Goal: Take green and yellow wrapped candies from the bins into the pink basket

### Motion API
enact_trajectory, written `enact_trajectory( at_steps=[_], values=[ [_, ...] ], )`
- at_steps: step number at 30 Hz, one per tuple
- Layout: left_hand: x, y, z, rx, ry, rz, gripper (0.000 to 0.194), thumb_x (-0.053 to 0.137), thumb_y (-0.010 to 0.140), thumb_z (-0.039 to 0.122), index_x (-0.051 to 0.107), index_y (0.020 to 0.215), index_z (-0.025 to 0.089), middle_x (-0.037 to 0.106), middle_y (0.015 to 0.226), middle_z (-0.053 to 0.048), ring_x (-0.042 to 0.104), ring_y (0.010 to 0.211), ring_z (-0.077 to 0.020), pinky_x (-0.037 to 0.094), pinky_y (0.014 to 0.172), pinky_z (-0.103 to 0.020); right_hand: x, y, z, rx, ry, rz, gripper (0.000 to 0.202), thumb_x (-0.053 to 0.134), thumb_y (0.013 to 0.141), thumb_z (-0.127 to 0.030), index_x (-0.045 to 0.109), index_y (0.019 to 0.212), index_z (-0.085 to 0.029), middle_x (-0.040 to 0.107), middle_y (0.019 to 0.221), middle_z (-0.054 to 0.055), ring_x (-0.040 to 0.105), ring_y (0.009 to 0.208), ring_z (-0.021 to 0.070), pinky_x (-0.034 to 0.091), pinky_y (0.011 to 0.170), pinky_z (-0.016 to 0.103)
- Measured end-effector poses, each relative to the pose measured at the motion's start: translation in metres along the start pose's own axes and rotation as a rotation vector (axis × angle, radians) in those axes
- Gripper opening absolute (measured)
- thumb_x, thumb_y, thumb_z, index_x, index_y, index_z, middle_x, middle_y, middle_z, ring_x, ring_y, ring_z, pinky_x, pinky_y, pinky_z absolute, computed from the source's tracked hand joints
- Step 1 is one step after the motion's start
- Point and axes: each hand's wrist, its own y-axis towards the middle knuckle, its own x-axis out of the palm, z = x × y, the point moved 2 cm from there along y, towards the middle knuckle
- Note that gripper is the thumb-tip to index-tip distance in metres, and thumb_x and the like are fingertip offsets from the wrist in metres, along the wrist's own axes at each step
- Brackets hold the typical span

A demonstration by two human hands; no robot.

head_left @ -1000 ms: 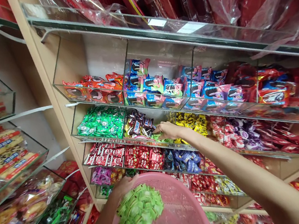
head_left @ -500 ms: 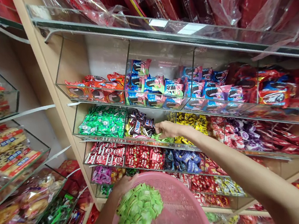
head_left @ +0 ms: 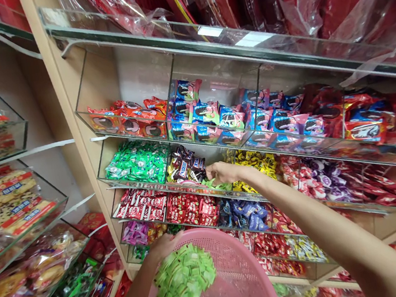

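Note:
My left hand (head_left: 164, 245) is closed on the rim of a pink plastic basket (head_left: 229, 245), with its fingertips hidden at the far side. Green-wrapped candies (head_left: 188, 273) lie heaped in the left part of that basket. Stretched forward to the shelf, my right hand (head_left: 222, 172) is inside a clear bin, its fingers curled and pinched together. Dark-wrapped chocolate bars (head_left: 187, 165) sit just left of those fingertips. Below the palm, light green wrappers (head_left: 215, 185) show behind the bin's front. I cannot make out what, if anything, the right fingers hold.
A glass shelf (head_left: 227, 41) runs above the bins, with red plastic-wrapped packs on top. Green candies (head_left: 139, 161) and yellow candies (head_left: 255, 162) fill bins on either side. Blue cookie packs (head_left: 205, 112) are one tier up. Clear bin edges and dividers surround my right arm. Packaged crackers (head_left: 5, 195) stand left.
Both hands, the basket and its candies keep their places. Only the camera view has shifted very slightly.

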Motion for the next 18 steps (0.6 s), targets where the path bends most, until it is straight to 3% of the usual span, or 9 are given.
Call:
enact_trajectory(
  at_steps=[5,9,12,18],
  values=[
    [-0.001,0.001,-0.001,-0.019,-0.001,0.013,0.075,0.017,0.066,0.075,0.063,0.065,0.016,0.065,0.07,-0.007,0.057,0.065,-0.0207,0.032,0.055,-0.024,0.001,0.003,0.0,-0.023,-0.005,-0.03,0.016,0.063,0.06,-0.016,0.058,0.075,-0.013,0.057,0.07,0.0,0.048,0.063,0.0095,0.034,0.055,0.019],
    [0.0,0.002,-0.003,-0.019,-0.012,0.013,0.072,0.017,0.066,0.075,0.06,0.06,0.017,0.064,0.066,-0.006,0.057,0.065,-0.0207,0.032,0.054,-0.023,0.006,0.006,0.007,0.019,-0.099,0.0,0.028,0.063,0.062,-0.02,0.058,0.089,-0.016,0.061,0.08,0.002,0.051,0.067,0.011,0.036,0.059,0.019],
    [0.001,0.003,-0.004,-0.015,-0.017,0.01,0.071,0.018,0.066,0.075,0.058,0.059,0.017,0.063,0.065,-0.005,0.057,0.066,-0.0211,0.031,0.054,-0.023,0.01,0.005,0.009,0.002,-0.165,0.037,0.041,0.061,0.065,-0.021,0.054,0.106,-0.02,0.061,0.096,0.004,0.054,0.082,0.0152,0.038,0.069,0.021],
    [0.003,0.004,-0.005,-0.003,-0.013,0.007,0.07,0.019,0.066,0.075,0.057,0.057,0.017,0.061,0.063,-0.005,0.057,0.068,-0.0216,0.031,0.055,-0.024,0.014,-0.003,-0.001,0.004,-0.368,0.059,0.03,0.042,0.082,-0.028,0.056,0.107,-0.017,0.056,0.106,0.013,0.047,0.103,0.024,0.035,0.081,0.032]
  ],
)
